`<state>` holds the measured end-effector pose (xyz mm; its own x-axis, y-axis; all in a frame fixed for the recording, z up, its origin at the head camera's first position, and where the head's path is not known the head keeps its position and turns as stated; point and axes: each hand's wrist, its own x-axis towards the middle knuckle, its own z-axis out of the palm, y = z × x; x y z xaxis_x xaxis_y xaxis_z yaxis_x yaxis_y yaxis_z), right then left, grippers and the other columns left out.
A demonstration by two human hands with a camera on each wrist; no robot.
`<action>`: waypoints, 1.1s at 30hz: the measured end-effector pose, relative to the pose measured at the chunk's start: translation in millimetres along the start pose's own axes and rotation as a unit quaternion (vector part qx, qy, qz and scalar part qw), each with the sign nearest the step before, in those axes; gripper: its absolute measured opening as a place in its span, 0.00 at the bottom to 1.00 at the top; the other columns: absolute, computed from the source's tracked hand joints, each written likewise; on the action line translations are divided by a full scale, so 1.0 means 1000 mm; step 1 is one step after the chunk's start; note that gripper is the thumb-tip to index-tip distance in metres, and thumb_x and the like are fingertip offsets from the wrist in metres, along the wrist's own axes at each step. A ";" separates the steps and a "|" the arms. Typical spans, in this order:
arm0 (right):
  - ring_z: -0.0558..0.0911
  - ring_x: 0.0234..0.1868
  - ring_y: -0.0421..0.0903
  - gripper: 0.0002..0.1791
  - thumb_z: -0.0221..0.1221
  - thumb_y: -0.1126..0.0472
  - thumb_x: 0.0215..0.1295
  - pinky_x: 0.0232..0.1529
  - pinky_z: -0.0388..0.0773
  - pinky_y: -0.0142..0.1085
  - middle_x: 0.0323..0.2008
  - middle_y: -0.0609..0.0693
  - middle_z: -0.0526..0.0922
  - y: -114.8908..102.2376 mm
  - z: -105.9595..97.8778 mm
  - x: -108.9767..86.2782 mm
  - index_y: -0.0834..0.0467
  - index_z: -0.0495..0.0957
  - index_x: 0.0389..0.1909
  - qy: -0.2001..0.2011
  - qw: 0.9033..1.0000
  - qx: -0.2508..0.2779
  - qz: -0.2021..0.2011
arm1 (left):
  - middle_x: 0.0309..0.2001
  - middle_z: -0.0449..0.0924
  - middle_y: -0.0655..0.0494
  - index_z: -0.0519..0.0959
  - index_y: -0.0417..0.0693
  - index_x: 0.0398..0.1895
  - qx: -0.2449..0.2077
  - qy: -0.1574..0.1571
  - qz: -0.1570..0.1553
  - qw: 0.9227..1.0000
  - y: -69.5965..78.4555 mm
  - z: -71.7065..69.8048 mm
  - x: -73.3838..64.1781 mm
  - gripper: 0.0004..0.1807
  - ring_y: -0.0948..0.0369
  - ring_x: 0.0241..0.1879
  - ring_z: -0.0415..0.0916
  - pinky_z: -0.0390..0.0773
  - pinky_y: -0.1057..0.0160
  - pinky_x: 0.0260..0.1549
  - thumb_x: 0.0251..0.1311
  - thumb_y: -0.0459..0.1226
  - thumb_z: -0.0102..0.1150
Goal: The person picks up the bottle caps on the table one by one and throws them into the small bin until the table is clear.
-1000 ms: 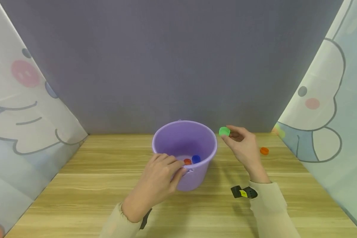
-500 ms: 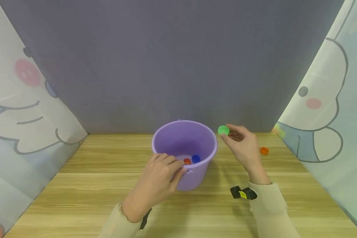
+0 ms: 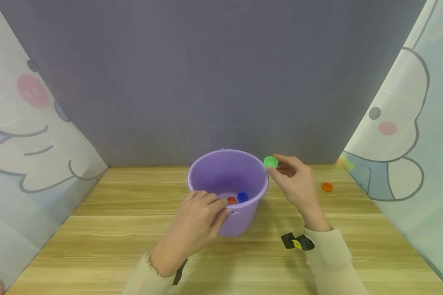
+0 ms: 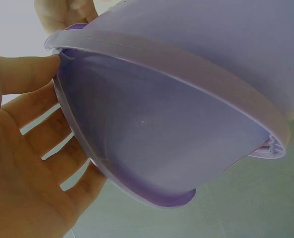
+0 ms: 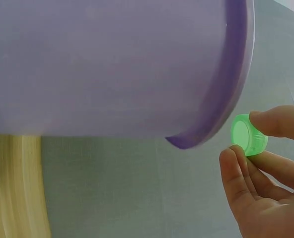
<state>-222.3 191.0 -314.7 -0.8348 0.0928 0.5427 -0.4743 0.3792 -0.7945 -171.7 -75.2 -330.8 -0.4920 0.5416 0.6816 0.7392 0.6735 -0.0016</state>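
A purple bucket (image 3: 229, 172) stands on the wooden table, with a red cap (image 3: 231, 200) and a blue cap (image 3: 243, 197) inside. My left hand (image 3: 193, 217) grips the bucket's near rim, its thumb and fingers around the edge; in the left wrist view the bucket's handle (image 4: 82, 139) runs along those fingers. Between thumb and fingertips, my right hand (image 3: 297, 184) pinches a green bottle cap (image 3: 270, 162) beside the bucket's right rim. The right wrist view shows the cap's ridged side, a small gap away from the rim.
An orange cap (image 3: 327, 187) lies on the table (image 3: 133, 229), right of my right hand. Behind the table rises a grey wall (image 3: 221, 73). Panels with cartoon figures, a left panel (image 3: 29, 155) and a right panel (image 3: 395, 143), flank the table.
My right hand has moved left with the green bottle cap, closer to the bucket's rim. The left hand and the bucket look almost still.
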 end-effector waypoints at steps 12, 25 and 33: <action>0.82 0.42 0.44 0.21 0.69 0.67 0.62 0.49 0.80 0.27 0.44 0.60 0.82 -0.006 0.016 -0.006 0.67 0.81 0.56 -0.010 0.999 0.032 -0.013 | 0.29 0.79 0.63 0.83 0.53 0.33 -0.001 -0.001 0.003 1.000 -0.001 -0.001 0.000 0.04 0.60 0.32 0.75 0.76 0.56 0.43 0.64 0.41 0.67; 0.83 0.42 0.48 0.21 0.69 0.70 0.60 0.47 0.81 0.29 0.43 0.58 0.83 -0.012 0.030 -0.010 0.66 0.82 0.55 -0.025 0.999 0.032 -0.007 | 0.29 0.79 0.63 0.84 0.52 0.32 0.002 -0.004 0.001 1.000 -0.002 -0.001 -0.002 0.05 0.60 0.32 0.75 0.76 0.56 0.43 0.64 0.41 0.66; 0.84 0.41 0.50 0.21 0.68 0.72 0.59 0.45 0.81 0.30 0.43 0.59 0.82 -0.015 0.035 -0.012 0.68 0.81 0.55 -0.032 0.998 0.045 -0.008 | 0.29 0.79 0.63 0.84 0.52 0.33 0.005 -0.008 0.000 1.000 -0.002 -0.002 -0.002 0.05 0.60 0.33 0.76 0.76 0.56 0.44 0.64 0.42 0.67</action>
<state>-215.0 151.9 -319.0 -0.8418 0.0284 0.5390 -0.5081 0.2950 -0.8092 -171.3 -78.2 -330.6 -0.4990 0.5501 0.6696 0.7351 0.6779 -0.0091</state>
